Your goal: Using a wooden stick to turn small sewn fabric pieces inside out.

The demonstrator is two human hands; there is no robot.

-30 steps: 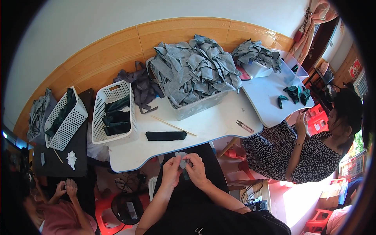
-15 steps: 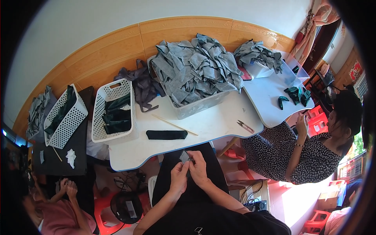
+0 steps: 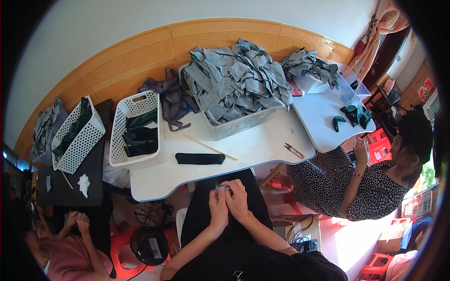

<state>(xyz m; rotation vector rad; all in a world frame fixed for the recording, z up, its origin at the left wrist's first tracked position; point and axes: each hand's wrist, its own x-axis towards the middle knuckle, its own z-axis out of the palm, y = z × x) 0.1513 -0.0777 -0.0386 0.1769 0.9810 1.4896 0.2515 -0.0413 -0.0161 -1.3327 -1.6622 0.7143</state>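
Above my lap, just off the table's front edge, my left hand (image 3: 218,210) and my right hand (image 3: 237,199) meet, fingers closed on one small grey fabric piece (image 3: 222,186). Most of that piece is hidden behind my fingers. On the white table (image 3: 187,175) ahead of them lies a flat dark green velvet strip (image 3: 200,158). A thin wooden stick (image 3: 208,146) rests slantwise behind the strip. Farther right, near the table edge, is a pair of thread snips (image 3: 294,150).
A clear bin (image 3: 248,123) heaped with grey fabric pieces (image 3: 234,77) stands at the back. Left of it are a white perforated basket (image 3: 136,160) holding green velvet pieces and dark straps (image 3: 169,93). One person (image 3: 361,187) sits at right, another (image 3: 77,255) at lower left.
My hands have drawn closer together around the grey fabric piece, and less of it shows now. The things on the table have stayed in place.
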